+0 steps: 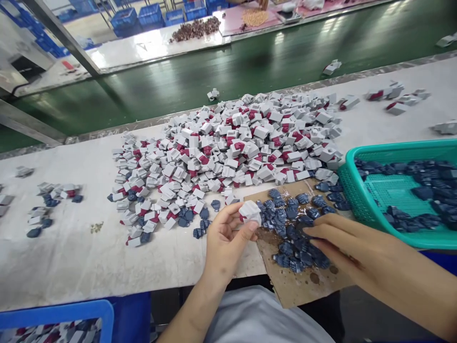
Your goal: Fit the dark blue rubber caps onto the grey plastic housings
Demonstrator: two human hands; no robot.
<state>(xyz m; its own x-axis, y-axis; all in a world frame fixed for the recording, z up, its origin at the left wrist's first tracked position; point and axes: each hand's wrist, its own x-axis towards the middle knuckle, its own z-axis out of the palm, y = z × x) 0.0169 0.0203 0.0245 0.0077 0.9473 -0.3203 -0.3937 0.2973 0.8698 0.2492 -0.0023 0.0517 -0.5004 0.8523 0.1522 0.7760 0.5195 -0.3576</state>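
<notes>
My left hand (228,238) pinches a light grey plastic toy part (250,212) with a bit of dark red on it, between thumb and fingers. To its right, my right hand (342,243) reaches over a pile of dark blue fist-shaped plastic pieces (282,214). Its thumb and index fingertips come together at one of these pieces, partly hidden by the fingers. The blue pieces lie on a wet-stained brown cardboard sheet (285,290) at the table's front edge. Beyond both hands spreads a large heap of grey and dark red parts (228,152).
A green basket (378,224) of blue pieces stands at the right. At the lower left is a blue bin (107,314) with parts inside. A green conveyor belt (160,95) runs behind the white table (71,267). Another person's hand (263,4) shows at the far side.
</notes>
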